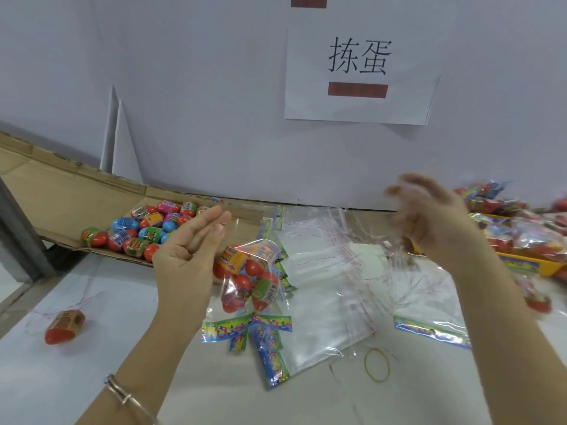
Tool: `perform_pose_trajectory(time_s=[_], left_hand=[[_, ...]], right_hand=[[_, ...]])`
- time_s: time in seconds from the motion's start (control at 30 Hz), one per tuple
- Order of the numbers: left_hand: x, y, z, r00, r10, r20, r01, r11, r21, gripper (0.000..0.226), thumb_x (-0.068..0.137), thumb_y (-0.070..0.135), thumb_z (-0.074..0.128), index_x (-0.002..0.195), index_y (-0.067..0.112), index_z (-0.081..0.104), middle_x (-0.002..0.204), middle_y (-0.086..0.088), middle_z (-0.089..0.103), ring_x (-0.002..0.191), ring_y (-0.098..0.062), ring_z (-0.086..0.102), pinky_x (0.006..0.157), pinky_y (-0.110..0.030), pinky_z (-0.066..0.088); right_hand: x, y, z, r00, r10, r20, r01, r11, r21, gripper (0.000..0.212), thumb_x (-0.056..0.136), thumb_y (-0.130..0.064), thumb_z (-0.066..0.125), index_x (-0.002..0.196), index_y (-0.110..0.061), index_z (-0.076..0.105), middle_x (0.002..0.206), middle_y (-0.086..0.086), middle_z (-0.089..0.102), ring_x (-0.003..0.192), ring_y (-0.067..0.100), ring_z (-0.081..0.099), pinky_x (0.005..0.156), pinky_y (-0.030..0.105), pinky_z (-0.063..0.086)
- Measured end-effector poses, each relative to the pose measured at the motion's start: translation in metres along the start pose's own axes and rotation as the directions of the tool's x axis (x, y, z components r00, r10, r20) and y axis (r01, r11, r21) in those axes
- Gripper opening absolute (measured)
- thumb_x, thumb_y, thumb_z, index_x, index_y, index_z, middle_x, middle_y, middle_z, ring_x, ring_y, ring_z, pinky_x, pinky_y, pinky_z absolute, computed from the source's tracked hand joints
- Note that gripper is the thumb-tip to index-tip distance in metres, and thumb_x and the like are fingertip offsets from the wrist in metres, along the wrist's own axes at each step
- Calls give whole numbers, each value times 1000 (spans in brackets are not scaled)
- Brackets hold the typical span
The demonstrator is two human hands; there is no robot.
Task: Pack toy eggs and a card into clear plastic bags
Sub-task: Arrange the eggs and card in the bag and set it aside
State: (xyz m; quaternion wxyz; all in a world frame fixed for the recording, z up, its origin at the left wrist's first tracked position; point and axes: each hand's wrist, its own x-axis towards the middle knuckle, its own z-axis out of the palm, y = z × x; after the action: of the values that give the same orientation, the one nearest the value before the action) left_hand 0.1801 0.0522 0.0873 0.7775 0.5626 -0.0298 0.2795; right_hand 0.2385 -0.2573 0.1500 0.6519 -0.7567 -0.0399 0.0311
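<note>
Your left grip [187, 256] hangs above the desk [122, 378] with the palm turned inward and the fingers straight and together, holding nothing. Your right grip [429, 216] is raised and smeared by motion. Thin clear strips show in front of it, but you cannot tell whether its fingers pinch them or are merely curled.

The filled bag [248, 277] of toy eggs sits just beside the left grip, on the side toward the right grip, partly hidden behind the palm. Whether it touches the palm is unclear. Its long axis runs away from you, with the eggs bunched at the far end and the printed header [224, 329] at the near end, toward your wrist. The left grip is much the nearer. The right grip is well apart, with the stack of empty clear bags [325, 302] between them.

This bag looks loaded, so the next move is probably to close it or set it aside. The left grip would best take it across its short axis, around the eggs. Loose toy eggs [147, 228] wait in the cardboard box [61, 191] beyond the left grip, and finished packs [521, 234] pile up beyond the right grip.
</note>
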Motion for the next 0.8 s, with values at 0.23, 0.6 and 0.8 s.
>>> perform_pose_trajectory(time_s=[0.23, 0.6, 0.8], left_hand=[[-1, 2, 2, 1000, -3, 8, 3, 1000, 8, 28, 87, 2, 63, 106, 21, 71, 101, 4, 76, 103, -14, 69, 83, -19, 56], [-12, 8, 12, 999, -2, 52, 2, 1000, -15, 26, 81, 11, 66, 101, 27, 73, 101, 3, 76, 103, -15, 70, 79, -15, 54], [-18, 12, 26, 997, 6, 74, -2, 998, -58, 25, 77, 14, 67, 93, 31, 77, 99, 2, 76, 101, -14, 70, 79, -17, 55]], right_hand=[[20, -20, -12, 919, 294, 261, -288, 956, -61, 40, 89, 0, 55, 121, -22, 62, 110, -7, 70, 92, 19, 69, 67, 30, 57], [-7, -13, 5, 889, 423, 173, -289, 813, -506, 34, 99, -37, 47, 128, -25, 58, 135, 4, 58, 108, 27, 62, 88, 35, 52], [-38, -9, 13, 902, 14, 431, 146, 931, -335, 67, 77, -64, 64, 134, -31, 53, 115, -6, 69, 92, 14, 68, 76, 33, 57]])
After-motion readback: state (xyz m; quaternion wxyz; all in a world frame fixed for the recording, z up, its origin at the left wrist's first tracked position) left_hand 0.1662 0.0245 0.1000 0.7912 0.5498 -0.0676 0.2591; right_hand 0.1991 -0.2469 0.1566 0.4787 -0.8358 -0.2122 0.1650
